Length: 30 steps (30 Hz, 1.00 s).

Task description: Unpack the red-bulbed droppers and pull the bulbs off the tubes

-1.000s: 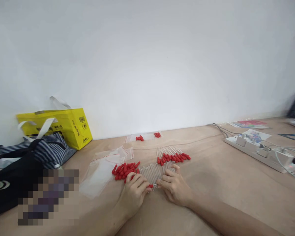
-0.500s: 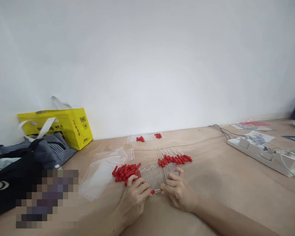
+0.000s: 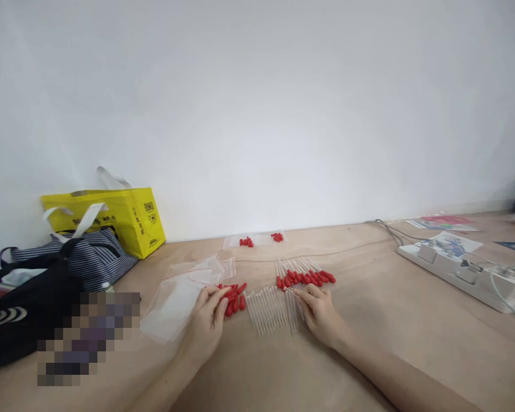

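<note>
My left hand (image 3: 206, 315) is at the pile of red rubber dropper bulbs (image 3: 236, 303), thumb and forefinger pinched on one bulb. My right hand (image 3: 320, 312) is closed over the right-hand group of clear dropper tubes (image 3: 290, 317). Its fingertips pinch a thin tube (image 3: 288, 289) whose pale end points left. Between my hands lies a row of clear tubes (image 3: 266, 312), side by side. Just beyond my right hand, assembled droppers (image 3: 304, 274) are fanned out, red bulbs toward me. My fingers partly hide the tubes under the right hand.
Clear zip bags (image 3: 175, 303) lie left of the bulbs. Farther back, a filled bag (image 3: 264, 241) holds tubes and red bulbs. A yellow bag (image 3: 143, 229), a striped bag (image 3: 96, 260) and a black bag (image 3: 26, 320) stand left. A power strip (image 3: 459, 274) with cables sits right.
My hands have moved apart from the tube and red bulb they held together at the row's near edge. The left went to the bulb pile, the right up toward the fanned droppers.
</note>
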Each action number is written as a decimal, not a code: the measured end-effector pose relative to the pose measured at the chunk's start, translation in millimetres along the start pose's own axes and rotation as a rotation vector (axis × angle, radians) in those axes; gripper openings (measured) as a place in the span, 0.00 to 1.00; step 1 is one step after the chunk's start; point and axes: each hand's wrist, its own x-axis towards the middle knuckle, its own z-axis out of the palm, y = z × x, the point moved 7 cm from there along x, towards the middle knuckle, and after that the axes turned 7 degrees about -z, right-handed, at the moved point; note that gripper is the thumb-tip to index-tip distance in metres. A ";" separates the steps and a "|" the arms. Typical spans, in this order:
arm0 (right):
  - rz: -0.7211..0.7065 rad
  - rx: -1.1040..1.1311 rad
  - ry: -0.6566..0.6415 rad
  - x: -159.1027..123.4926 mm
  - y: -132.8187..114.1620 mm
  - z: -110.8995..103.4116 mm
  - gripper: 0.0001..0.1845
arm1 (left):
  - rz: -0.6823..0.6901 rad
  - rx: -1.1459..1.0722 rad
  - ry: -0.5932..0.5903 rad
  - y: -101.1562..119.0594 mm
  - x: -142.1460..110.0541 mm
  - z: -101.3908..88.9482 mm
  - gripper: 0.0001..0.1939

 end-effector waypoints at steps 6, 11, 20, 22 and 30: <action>0.077 -0.129 -0.064 12.9 -10.5 24.0 0.17 | -0.351 0.074 -0.025 -72.6 15.8 -7.9 0.17; 0.103 -0.226 -0.193 23.6 -15.1 40.1 0.14 | -0.528 0.275 -0.168 -106.0 12.7 -2.8 0.12; 0.158 -0.180 -0.169 25.8 -28.0 34.9 0.12 | -0.589 0.395 -0.278 -116.9 7.5 1.9 0.15; 0.183 -0.158 -0.129 28.1 -24.8 25.1 0.14 | -0.605 0.406 -0.284 -120.4 6.8 1.2 0.16; 0.523 -0.151 -0.090 46.9 48.4 -8.2 0.13 | -0.712 0.411 -0.209 -125.6 6.8 -7.2 0.20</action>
